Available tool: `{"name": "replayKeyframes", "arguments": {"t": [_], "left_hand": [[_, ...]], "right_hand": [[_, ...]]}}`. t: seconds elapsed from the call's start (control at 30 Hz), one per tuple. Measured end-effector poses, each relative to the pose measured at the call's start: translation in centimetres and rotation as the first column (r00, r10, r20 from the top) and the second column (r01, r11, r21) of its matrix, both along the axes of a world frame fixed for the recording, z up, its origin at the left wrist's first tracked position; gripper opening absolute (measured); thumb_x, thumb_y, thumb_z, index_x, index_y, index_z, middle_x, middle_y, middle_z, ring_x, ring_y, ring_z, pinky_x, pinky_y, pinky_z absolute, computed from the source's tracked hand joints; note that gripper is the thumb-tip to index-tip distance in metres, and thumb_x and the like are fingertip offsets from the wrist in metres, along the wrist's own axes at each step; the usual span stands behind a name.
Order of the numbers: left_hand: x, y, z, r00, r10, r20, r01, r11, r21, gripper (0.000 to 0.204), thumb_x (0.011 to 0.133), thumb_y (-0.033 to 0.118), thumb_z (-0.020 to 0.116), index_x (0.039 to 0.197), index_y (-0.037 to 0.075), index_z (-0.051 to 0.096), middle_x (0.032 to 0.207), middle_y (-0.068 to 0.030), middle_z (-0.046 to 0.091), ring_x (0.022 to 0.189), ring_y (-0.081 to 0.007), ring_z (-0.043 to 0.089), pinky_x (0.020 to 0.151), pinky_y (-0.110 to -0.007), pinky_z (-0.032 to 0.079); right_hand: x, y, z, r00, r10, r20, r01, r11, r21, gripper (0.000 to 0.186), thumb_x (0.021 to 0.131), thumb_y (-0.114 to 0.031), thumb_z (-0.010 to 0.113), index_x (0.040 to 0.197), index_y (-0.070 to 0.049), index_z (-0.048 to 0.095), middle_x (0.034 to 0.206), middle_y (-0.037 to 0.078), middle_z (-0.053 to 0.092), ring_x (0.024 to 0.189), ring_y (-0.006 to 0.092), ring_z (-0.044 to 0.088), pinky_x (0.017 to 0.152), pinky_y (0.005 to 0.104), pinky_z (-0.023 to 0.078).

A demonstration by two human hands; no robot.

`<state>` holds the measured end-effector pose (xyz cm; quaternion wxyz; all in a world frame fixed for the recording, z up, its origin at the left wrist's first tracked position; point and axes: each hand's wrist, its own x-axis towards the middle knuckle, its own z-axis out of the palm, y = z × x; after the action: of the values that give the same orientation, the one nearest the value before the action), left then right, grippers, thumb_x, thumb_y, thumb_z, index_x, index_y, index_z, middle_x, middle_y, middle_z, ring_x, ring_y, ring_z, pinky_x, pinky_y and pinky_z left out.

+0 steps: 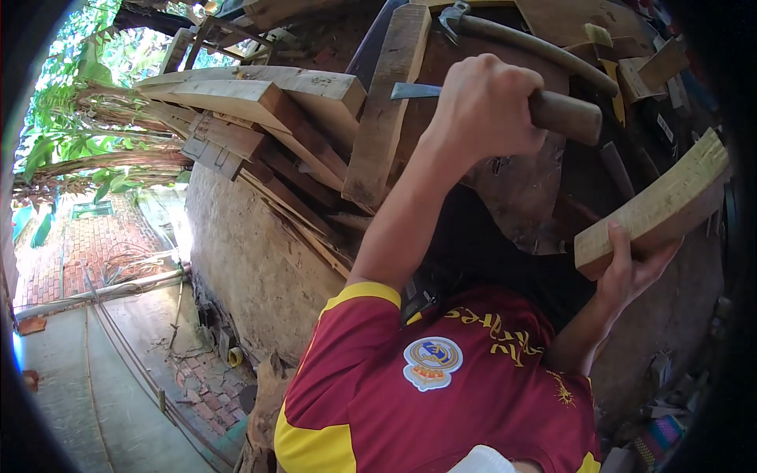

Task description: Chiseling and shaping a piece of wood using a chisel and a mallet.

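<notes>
My L hand (490,102): closed round chisel (566,117), blade out L. My R hand (629,266): part-open, thumb & fingers gripping wood block (656,206) nr lower end.

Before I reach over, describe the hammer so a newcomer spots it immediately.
Start at the thick timber beam just left of the left hand. The hammer lies right of the beam's upper end, beyond that hand. Unlike the yellow-handled brush near its handle end, it has a metal head and long wooden handle.

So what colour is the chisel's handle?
Brown; the chisel's handle shows best in the head view.
</notes>
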<state>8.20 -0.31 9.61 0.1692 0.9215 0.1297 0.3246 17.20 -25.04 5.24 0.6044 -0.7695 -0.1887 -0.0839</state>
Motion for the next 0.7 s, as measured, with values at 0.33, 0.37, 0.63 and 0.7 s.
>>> {"name": "replayKeyframes", "arguments": {"t": [0.33, 0.37, 0.63, 0.7], "left_hand": [[-0.1, -1.5, 0.5, 0.996, -0.091, -0.008, 0.090, 0.992, -0.086, 0.018, 0.052, 0.017, 0.071, 0.064, 0.006, 0.062, 0.059, -0.0134, 0.059, 0.061, -0.0351, 0.061, 0.058, -0.041, 0.050], [-0.2, -1.9, 0.5, 0.993, -0.113, -0.031, 0.110, 0.989, -0.096, 0.019, 0.053, 0.018, 0.072, 0.064, 0.007, 0.061, 0.060, -0.0129, 0.059, 0.061, -0.0352, 0.061, 0.059, -0.041, 0.051], [-6.3, -9.6, 2.6, 0.773, -0.458, -0.439, 0.318, 0.879, -0.357, 0.021, 0.056, 0.014, 0.072, 0.073, 0.007, 0.061, 0.067, -0.0109, 0.063, 0.065, -0.0320, 0.065, 0.057, -0.041, 0.051], [-8.2, -10.0, 1.3, 0.777, -0.448, -0.442, 0.263, 0.869, -0.419, 0.023, 0.056, 0.015, 0.072, 0.075, 0.008, 0.061, 0.070, -0.0102, 0.064, 0.068, -0.0324, 0.065, 0.058, -0.042, 0.051]], "right_hand": [[0.2, -1.1, -0.6, 0.999, -0.002, -0.045, 0.000, 0.999, -0.043, 0.097, 0.066, -0.017, 0.077, 0.148, -0.001, 0.028, 0.136, 0.023, 0.042, 0.124, 0.0382, 0.046, 0.100, 0.0493, 0.043], [0.2, -1.2, -0.6, 0.999, 0.009, -0.049, -0.010, 0.999, -0.034, 0.097, 0.066, -0.017, 0.078, 0.147, -0.001, 0.029, 0.136, 0.023, 0.042, 0.125, 0.0377, 0.045, 0.101, 0.0485, 0.042], [0.9, -0.6, 0.1, 0.944, 0.272, 0.188, -0.191, 0.912, -0.364, 0.085, 0.065, -0.003, 0.076, 0.143, -0.005, 0.041, 0.135, 0.015, 0.051, 0.124, 0.0302, 0.051, 0.104, 0.0400, 0.040], [1.1, 0.2, 1.2, 0.911, 0.375, 0.174, -0.258, 0.845, -0.469, 0.086, 0.064, 0.003, 0.073, 0.143, -0.013, 0.043, 0.129, 0.011, 0.055, 0.119, 0.0302, 0.055, 0.100, 0.0397, 0.044]]}}
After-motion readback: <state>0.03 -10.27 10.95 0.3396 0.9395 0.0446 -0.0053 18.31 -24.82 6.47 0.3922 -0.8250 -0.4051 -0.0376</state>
